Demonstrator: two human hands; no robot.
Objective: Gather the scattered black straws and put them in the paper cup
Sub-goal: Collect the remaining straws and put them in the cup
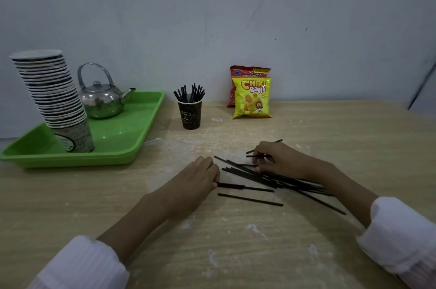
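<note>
Because the surface (236, 241) looks smooth and the black straws (264, 176) lie crossed in a loose heap near its middle, a hurried sweep could roll some toward the near edge. The right hand (280, 159) pinches only a few, and the left hand (200, 178) bends its fingers at one straw's end, grip unclear. The paper cup (191, 114), farther back and already crowded with straws, might tip. A green tray (132, 145) carrying a leaning cup stack (54, 100) and kettle (101, 102) sits far left, with snack bags (252, 100) at the far edge. Nothing blocks the way.
</note>
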